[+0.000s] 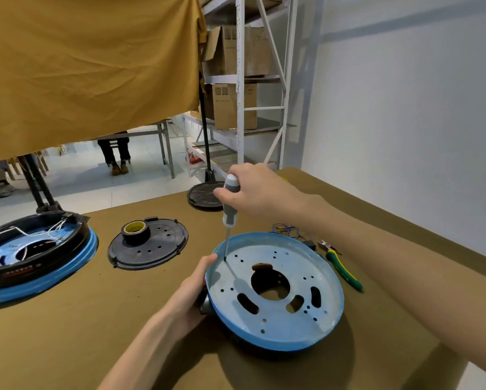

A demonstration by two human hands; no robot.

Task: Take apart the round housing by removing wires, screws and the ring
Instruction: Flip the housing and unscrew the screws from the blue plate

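Far left on the brown-covered table (67,333), a second round blue-rimmed unit with a black insert and loose white wires (33,254) is seen, lying well apart from the work. Next to it a black perforated round cover plate (151,249) is laid flat, with a roll of black tape with a yellow core (135,231) set on top of it.

The left hand (192,288) is placed at the left edge of the round light-blue metal housing (275,294); the thumb is hooked over the rim and the fingers are wrapped under it, so the housing is gripped and steadied. The housing is located centre-right on the table, open side up, slightly tilted.

The right hand (253,190) is clenched round the grey-and-white handle of a screwdriver (230,209), which is held nearly upright. The tip is seated at a screw position (225,259) near the left inner wall of the housing. The screw head itself is too small to be made out.

Behind the housing a bundle of thin blue and yellow wires (285,229) is noted, and to the right green-handled pliers (341,267).

Risks judged from here: the tip may cam out if the shaft is not kept square to the screw, scoring the paint or stripping the head. The tilted housing may rock or rotate if the left grip is relaxed. A loosened screw may drop through one of the cut-outs.
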